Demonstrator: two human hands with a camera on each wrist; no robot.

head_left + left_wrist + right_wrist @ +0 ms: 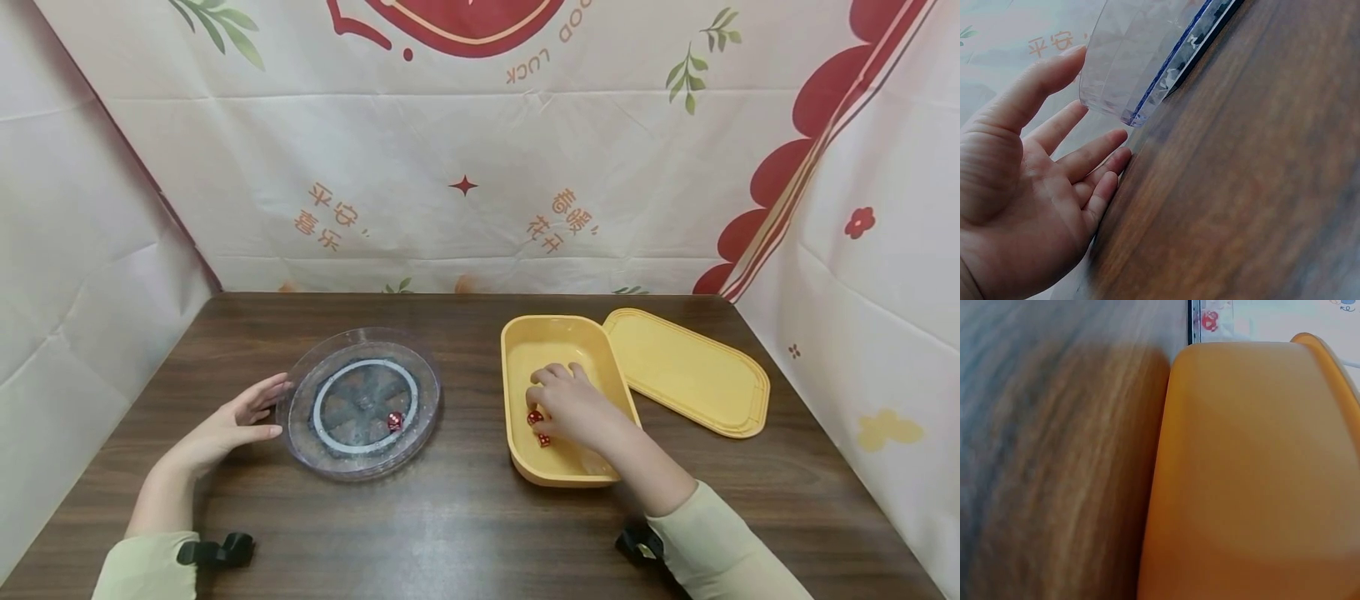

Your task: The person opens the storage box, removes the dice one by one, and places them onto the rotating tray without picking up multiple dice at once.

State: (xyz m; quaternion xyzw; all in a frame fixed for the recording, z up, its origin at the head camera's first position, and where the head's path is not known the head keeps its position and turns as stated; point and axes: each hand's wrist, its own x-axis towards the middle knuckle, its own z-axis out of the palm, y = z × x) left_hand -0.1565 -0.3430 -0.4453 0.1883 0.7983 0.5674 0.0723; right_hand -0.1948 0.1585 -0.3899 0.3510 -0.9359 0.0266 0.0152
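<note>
A round clear plastic container stands on the left, with one red die inside it. Beside its left rim is my left hand, thumb and fingers spread. In the left wrist view the fingertips are close to the container's clear wall; whether they touch it is unclear. My right hand reaches down into a yellow rectangular box. Its thumb and index finger pinch a red die, and another red die lies just below. The right wrist view shows only the box's outer wall.
To the right of the box, a yellow lid lies flat, one end against the box. All stand on a dark wooden table. A printed white cloth hangs behind and at both sides.
</note>
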